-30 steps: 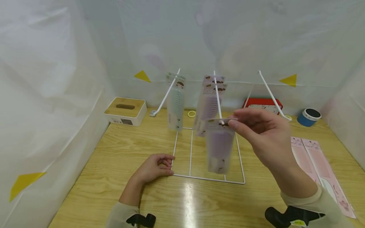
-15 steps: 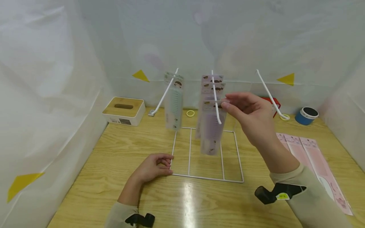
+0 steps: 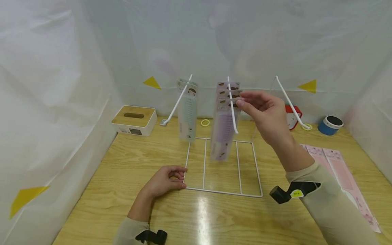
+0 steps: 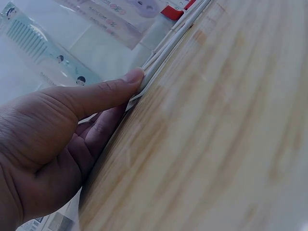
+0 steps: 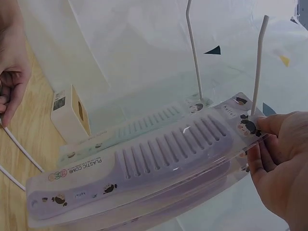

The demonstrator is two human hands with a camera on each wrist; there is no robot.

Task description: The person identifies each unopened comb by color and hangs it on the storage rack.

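Note:
My right hand (image 3: 266,115) pinches the top right corner of a packaged purple plastic comb (image 3: 224,132), which hangs on the middle prong (image 3: 233,119) of a white wire display rack (image 3: 220,193). In the right wrist view the thumb and fingers are at the card's printed header, beside the prong passing through it. More purple comb packs hang right behind it. On the left prong (image 3: 177,103) are green comb packs (image 3: 187,115). My left hand (image 3: 162,182) grips the front left corner of the rack's base, thumb (image 4: 110,94) on the wire in the left wrist view.
The right prong (image 3: 291,98) juts forward with no pack on it. Pink comb packs (image 3: 340,170) lie on the table at the right. Along the back stand a tissue box (image 3: 134,119), a red clock (image 3: 294,117) and a blue round container (image 3: 330,125).
My right hand has slid the front purple comb pack from the prong's tip back along it, close to the packs behind. The left hand stays at the rack's corner.

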